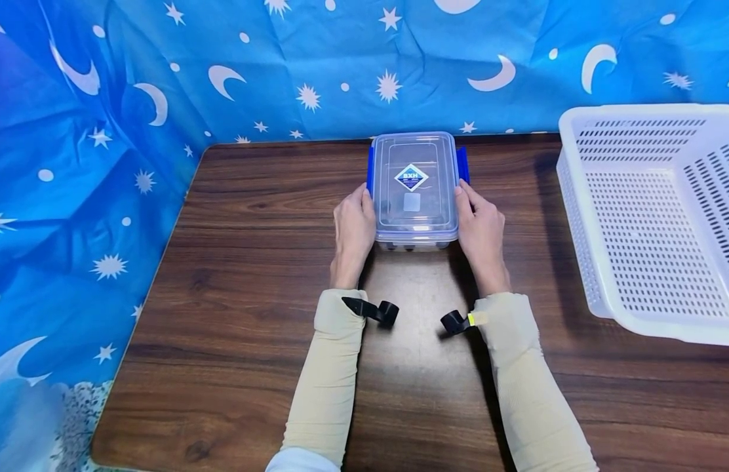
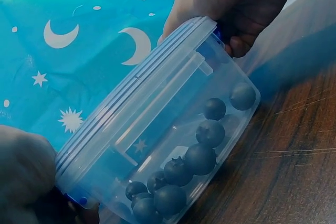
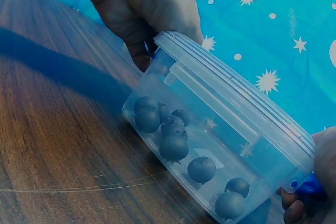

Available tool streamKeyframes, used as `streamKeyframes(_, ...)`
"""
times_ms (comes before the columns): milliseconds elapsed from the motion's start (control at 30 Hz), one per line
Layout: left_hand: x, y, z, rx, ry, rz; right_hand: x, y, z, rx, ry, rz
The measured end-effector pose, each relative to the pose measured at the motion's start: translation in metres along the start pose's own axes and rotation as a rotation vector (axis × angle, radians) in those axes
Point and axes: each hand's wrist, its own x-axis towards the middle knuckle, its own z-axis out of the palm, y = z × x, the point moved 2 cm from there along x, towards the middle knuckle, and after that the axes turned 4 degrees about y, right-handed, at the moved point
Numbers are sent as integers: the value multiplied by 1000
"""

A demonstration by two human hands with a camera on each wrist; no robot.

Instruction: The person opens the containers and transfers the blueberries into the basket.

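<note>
A clear plastic food box (image 1: pixel 420 219) with a transparent lid is at the back of the table, between both hands. A blue diamond label (image 1: pixel 412 177) marks its lid. Blue latches (image 1: pixel 463 164) run along its two sides, the right one sticking outward. Through the walls, several dark blueberries (image 2: pixel 200 159) show on the box's floor. My left hand (image 1: pixel 354 226) grips the near left side, thumb along the edge. On the opposite side my right hand (image 1: pixel 481 229) holds the box, fingers curled at the latch. Whether the base touches the table is hard to tell.
A white perforated basket (image 1: pixel 589 262) stands on the right of the brown wooden table (image 1: pixel 235 295). Behind and to the left hangs a blue cloth (image 1: pixel 341 65) with moons and stars. Small black cameras (image 1: pixel 388 314) are strapped at both wrists.
</note>
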Motion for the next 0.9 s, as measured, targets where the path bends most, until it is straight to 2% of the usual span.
streamKeyframes(567,-1,3,0,37,21,-70,-1,-1,0,6,-12,3)
streamKeyframes(767,0,2,0,9,35,-84,-1,-1,1,14,-4,2)
streamKeyframes(900,-1,-5,0,-7,32,-174,-1,-1,0,12,-7,3)
